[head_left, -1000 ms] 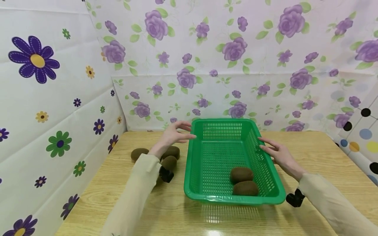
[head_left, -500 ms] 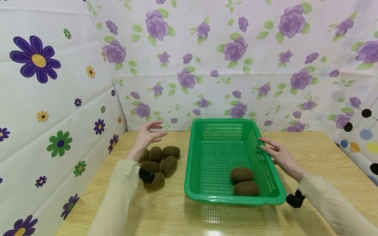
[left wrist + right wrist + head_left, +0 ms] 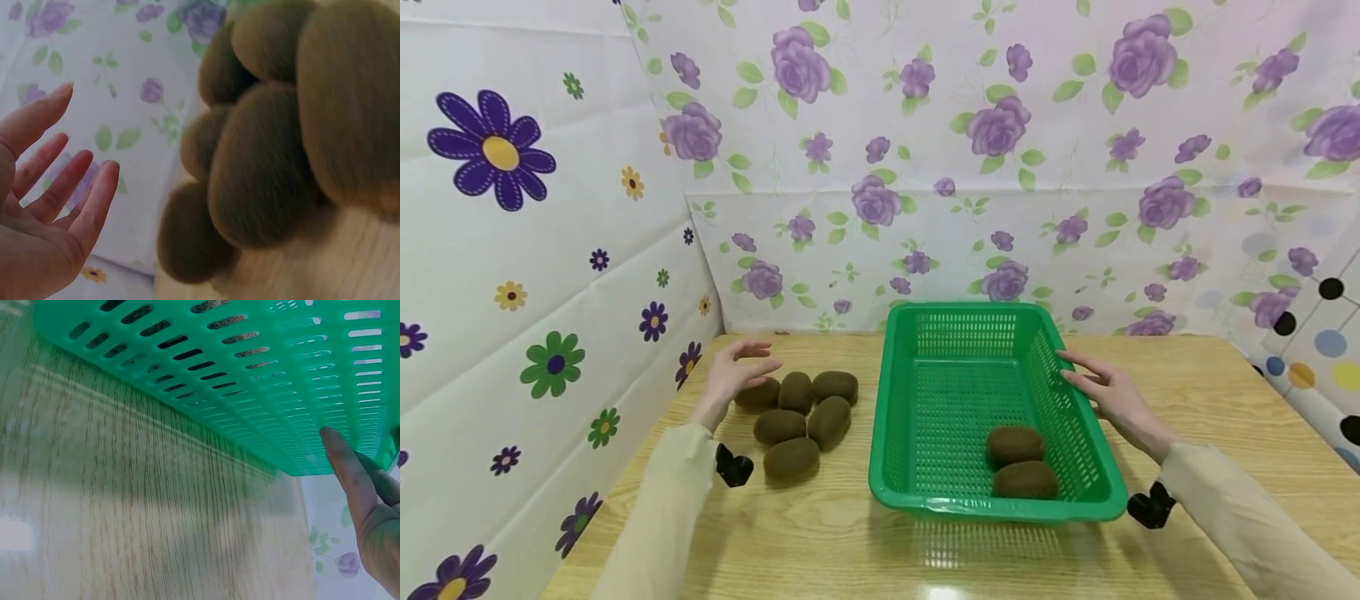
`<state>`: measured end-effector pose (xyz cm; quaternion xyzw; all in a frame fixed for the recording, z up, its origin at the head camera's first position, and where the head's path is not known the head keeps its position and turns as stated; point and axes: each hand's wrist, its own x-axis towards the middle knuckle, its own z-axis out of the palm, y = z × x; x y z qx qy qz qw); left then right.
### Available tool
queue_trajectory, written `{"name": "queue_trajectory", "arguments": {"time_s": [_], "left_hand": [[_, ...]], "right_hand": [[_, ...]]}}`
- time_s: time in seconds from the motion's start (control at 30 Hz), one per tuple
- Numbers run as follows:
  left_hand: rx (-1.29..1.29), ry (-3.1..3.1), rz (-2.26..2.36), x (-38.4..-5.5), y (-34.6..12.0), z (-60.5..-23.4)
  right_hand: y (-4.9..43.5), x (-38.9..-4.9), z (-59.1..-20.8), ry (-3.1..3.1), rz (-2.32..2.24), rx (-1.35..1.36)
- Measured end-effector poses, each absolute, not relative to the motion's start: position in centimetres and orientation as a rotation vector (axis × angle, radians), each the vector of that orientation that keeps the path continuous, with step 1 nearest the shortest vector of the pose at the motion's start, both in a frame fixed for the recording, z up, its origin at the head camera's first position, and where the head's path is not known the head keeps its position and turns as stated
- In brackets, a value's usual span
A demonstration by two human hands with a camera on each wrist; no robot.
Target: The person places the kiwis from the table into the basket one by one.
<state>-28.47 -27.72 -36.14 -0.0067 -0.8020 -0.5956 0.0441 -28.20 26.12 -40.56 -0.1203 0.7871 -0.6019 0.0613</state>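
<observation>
Above the left end of a group of brown kiwis point(image 3: 793, 460), my left hand point(image 3: 733, 372) holds nothing, its fingers spread and loosely bent. In the left wrist view, a gap shows between its fingers point(image 3: 100, 194) and the kiwis point(image 3: 265, 169). My right hand point(image 3: 1116, 396) grips the right rim of the green plastic basket point(image 3: 880, 433). Its thumb and a finger lie at the rim, and in the right wrist view a fingertip point(image 3: 331, 440) reaches the outside of the slotted wall point(image 3: 250, 406). Two kiwis point(image 3: 1025, 480) lie side by side in the basket's near right part.
The wooden table point(image 3: 820, 550) carries the basket and the kiwi group left of it. Flower-patterned cloth point(image 3: 925, 150) hangs behind the table, with another printed cloth point(image 3: 535, 417) along the left. Each wrist has a small black camera point(image 3: 732, 467).
My left hand has moved left from beside the basket's left rim, then down toward the kiwis, uncovering the group. The right hand, the basket and its two kiwis have stayed put.
</observation>
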Motion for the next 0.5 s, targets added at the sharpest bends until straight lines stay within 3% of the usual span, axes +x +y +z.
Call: {"name": "queue_trajectory", "arguments": {"time_s": [0.5], "left_hand": [[0.012,-2.682,-1.448,-28.6,-31.9,-39.7]], "right_hand": [[26.0,-28.1,-40.4,2.383,-1.818,-0.349]]}}
